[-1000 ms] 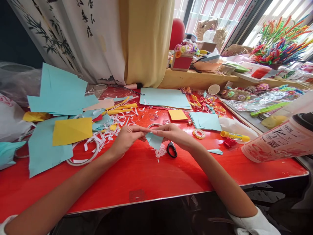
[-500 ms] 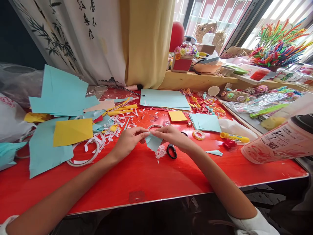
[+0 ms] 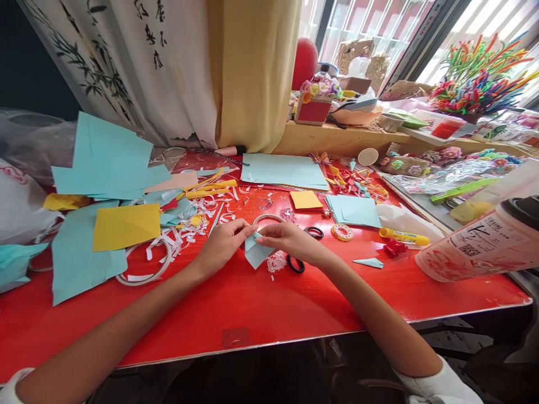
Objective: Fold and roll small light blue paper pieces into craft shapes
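Note:
A small folded piece of light blue paper point(image 3: 255, 255) is held above the red table between both hands. My left hand point(image 3: 227, 242) pinches its upper left edge with thumb and forefinger. On the other side, my right hand point(image 3: 290, 240) is closed on the same paper, its thumb lying across the top fold. Black-handled scissors point(image 3: 297, 265) lie just under and beside my right hand, their blades hidden. Below the paper is a little heap of pale shreds point(image 3: 277, 261). Behind the fingers shows part of a white ring point(image 3: 268, 217).
Blue sheets point(image 3: 88, 252) and a yellow sheet point(image 3: 126, 226) lie left, near a white tape roll point(image 3: 164, 264) and paper scraps. Toward the right are square blue papers point(image 3: 354, 211), a yellow glue stick point(image 3: 403, 236) and a large cup point(image 3: 480, 238). A red table edge point(image 3: 261, 345) runs in front.
The blue paper has shifted slightly left and turned, and more of its lower part shows. My right hand has moved a little left, uncovering more of the scissors' handles.

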A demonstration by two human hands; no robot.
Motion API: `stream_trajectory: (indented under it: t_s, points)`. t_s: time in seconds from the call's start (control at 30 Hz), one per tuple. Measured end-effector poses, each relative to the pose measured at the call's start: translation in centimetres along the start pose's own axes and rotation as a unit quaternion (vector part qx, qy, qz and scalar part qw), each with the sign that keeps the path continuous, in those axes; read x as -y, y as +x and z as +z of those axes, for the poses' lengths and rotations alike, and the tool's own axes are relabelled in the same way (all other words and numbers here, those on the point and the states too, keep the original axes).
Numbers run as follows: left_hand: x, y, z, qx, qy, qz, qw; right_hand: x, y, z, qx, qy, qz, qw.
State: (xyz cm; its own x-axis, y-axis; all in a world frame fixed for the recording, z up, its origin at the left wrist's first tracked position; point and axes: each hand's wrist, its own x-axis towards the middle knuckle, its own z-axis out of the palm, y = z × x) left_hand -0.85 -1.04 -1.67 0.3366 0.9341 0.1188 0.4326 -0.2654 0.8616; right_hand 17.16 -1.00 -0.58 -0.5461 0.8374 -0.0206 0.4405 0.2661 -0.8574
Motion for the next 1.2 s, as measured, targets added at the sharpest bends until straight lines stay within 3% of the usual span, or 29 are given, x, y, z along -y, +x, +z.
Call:
stream_trajectory:
  t_s: [0.27,0.9,1.2]
  points:
    - [0.4,0.2,0.0,-0.004,-0.037,-0.018,0.999,0.0,0.1,0.0,0.006,-0.021,0.013,1.0]
    - [1.1,0.4,0.0,-0.035,-0.013,-0.028,0.999,-0.1,0.4,0.3,0.025,-0.019,0.016,0.999]
    - [1.1,0.8,-0.6,-0.019,-0.084,-0.032,0.996,-0.3,0.5,0.5,0.006,0.013,0.051,0.999]
